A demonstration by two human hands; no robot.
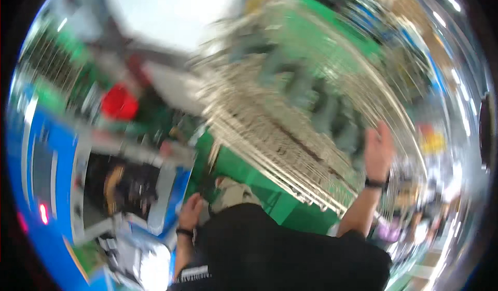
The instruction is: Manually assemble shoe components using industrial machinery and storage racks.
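Note:
The whole picture is smeared by motion. A wire rack (290, 151) of pale metal rods runs slantwise in front of me. Several grey-green curved pieces (324, 104) stand in a row on it; their kind is too blurred to tell. My right hand (378, 148), a dark band at its wrist, is raised beside the rack's right end, with fingers stretched upward and nothing visible in them. I cannot tell whether it touches the rack. Low at my left side hangs my left hand (191, 211), close to a blue and grey machine (175, 187). Its fingers are too smeared to read.
Green floor (259, 182) shows between the machine and the rack, with my shoe (233, 193) on it. A round red object (119, 102) is at the left. A large white surface (171, 11) lies at the top. Shelves and bright lights line the right.

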